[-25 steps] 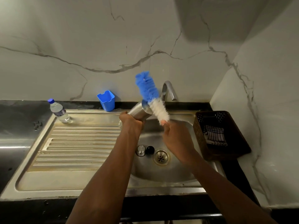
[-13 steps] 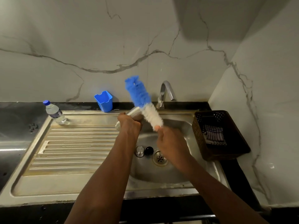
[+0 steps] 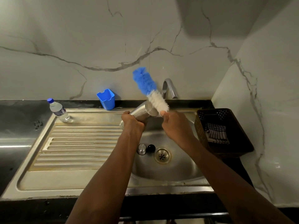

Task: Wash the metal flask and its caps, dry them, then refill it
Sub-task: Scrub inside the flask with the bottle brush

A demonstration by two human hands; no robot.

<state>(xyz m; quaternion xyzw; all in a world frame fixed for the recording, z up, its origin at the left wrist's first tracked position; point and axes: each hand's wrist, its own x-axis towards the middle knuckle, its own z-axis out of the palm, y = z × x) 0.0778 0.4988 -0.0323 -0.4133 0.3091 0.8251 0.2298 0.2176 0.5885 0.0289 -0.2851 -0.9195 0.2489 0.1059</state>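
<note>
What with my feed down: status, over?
Left hand grips flask. Right hand holds brush, outside flask mouth. Metal cap, black cap in sink by drain. Nothing blocking.

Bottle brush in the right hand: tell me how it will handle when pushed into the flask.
The bottle brush has fluffy blue and white bristles, which will probably squash easily at the metal flask mouth. It stands straight from the right hand, so its core is likely fairly stiff. Held by one end, it seems light for its length.

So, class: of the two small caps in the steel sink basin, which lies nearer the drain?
The round black cap, beside the drain; the shiny metal cap lies left of it.
</note>
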